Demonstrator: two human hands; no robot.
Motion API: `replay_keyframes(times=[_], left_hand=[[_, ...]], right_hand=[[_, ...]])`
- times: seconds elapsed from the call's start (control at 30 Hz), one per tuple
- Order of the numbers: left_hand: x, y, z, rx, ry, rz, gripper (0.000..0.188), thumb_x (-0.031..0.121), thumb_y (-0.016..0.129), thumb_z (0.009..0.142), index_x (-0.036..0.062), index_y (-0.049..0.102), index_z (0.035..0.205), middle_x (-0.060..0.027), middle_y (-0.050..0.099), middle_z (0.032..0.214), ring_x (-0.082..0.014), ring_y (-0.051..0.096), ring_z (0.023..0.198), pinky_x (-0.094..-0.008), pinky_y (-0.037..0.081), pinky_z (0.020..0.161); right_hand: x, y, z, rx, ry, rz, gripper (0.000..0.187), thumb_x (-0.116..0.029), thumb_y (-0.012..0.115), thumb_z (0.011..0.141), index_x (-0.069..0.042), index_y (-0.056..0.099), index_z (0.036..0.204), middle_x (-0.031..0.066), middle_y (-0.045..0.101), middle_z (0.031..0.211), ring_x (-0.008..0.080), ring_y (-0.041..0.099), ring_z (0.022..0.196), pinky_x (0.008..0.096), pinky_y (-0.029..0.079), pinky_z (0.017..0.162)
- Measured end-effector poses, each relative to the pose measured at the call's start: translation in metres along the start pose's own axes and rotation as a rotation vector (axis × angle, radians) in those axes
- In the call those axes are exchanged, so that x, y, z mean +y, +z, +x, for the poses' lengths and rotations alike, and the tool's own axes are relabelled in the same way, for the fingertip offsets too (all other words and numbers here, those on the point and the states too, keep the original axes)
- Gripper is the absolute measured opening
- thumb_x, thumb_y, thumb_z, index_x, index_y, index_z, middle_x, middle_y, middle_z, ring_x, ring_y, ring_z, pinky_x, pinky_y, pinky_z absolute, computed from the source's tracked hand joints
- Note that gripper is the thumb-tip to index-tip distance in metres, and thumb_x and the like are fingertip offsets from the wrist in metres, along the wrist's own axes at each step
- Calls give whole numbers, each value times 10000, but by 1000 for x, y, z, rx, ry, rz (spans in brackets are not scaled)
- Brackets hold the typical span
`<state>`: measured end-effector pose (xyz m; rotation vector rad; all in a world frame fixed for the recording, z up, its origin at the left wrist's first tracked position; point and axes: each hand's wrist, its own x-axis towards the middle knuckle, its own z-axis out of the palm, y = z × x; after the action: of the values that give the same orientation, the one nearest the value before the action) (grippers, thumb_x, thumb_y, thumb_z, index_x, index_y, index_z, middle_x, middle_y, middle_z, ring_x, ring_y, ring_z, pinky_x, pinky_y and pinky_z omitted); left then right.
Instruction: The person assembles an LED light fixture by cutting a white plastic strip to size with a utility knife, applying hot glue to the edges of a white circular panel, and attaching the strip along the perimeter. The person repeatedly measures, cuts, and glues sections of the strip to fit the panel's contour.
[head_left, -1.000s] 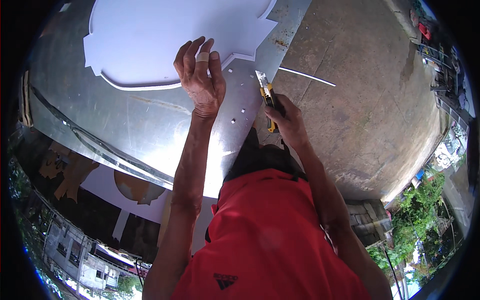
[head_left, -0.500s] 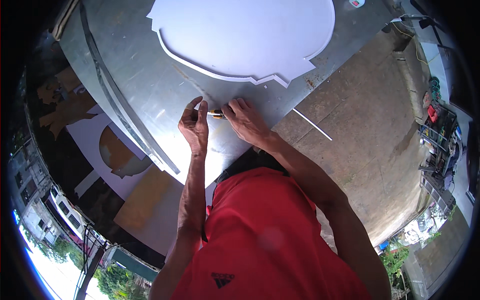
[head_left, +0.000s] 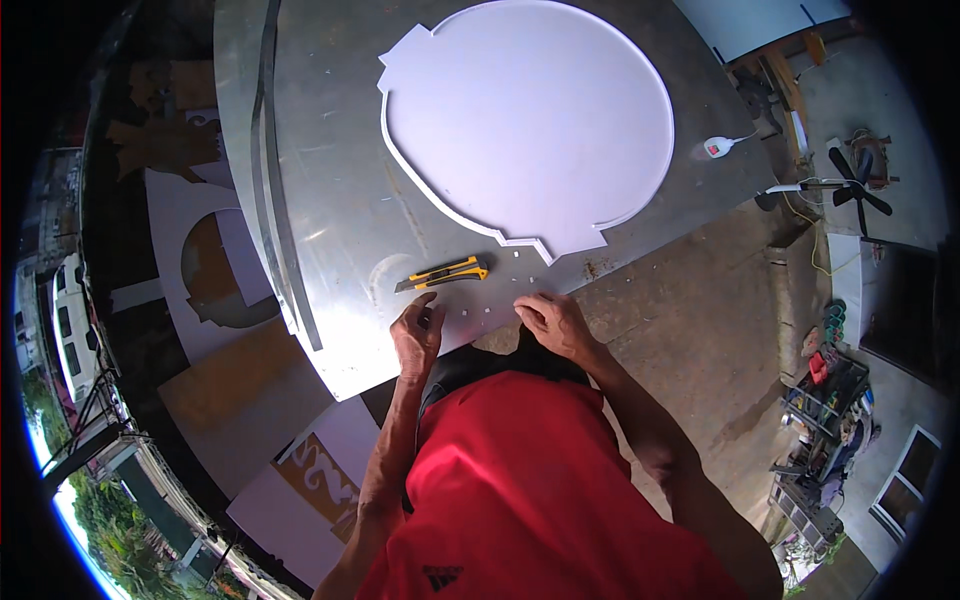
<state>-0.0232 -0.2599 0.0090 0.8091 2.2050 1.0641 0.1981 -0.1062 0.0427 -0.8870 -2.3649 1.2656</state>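
A yellow-and-black utility knife (head_left: 445,273) lies on the metal tabletop (head_left: 330,150), its blade end pointing left. My left hand (head_left: 416,337) is just below the knife, near the table's front edge. Its fingers are loosely bent, thumb and forefinger apart, and nothing shows between them. To the right, my right hand (head_left: 556,323) hovers by the same edge with fingers reaching left and no visible object in them. Small white scraps (head_left: 487,310) are scattered between the hands. Beyond the knife rests a large, round white panel (head_left: 530,120) with a thin raised rim and stepped corners.
Long dark strips (head_left: 270,180) run along the table's left side. A small white device with a red spot (head_left: 717,147) sits at the right. Cut-out sheets (head_left: 225,375) lie lower left, beside the table. A fan (head_left: 858,182) stands beyond the right edge.
The utility knife, earlier at my right hand, now lies on the table. My hands have moved apart and toward me. The white strip at the right table edge is gone from view.
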Motion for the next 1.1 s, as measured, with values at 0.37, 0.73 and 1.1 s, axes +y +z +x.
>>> replay_keyframes(times=[0.37,0.73,1.1], left_hand=[[37,96,5,-112,754,317,432,143,748,802,93,671,1224,-105,622,978,-331,582,879,-450,467,771],[31,123,18,-168,870,534,404,250,694,903,118,656,1283,-94,610,974,-304,566,832,-437,452,765],[27,133,14,-66,940,783,401,299,520,1036,-3,642,1271,-134,630,996,-284,597,854,-412,485,753]], right_hand=[[224,0,-243,268,633,-171,141,-154,709,870,-51,730,963,151,742,875,279,749,840,376,576,736],[230,108,-399,166,1328,275,179,-184,722,845,-64,775,967,127,767,938,249,751,859,361,585,788],[423,189,-355,143,1226,102,262,-233,677,886,-83,749,1088,174,734,1091,334,709,1027,424,561,902]])
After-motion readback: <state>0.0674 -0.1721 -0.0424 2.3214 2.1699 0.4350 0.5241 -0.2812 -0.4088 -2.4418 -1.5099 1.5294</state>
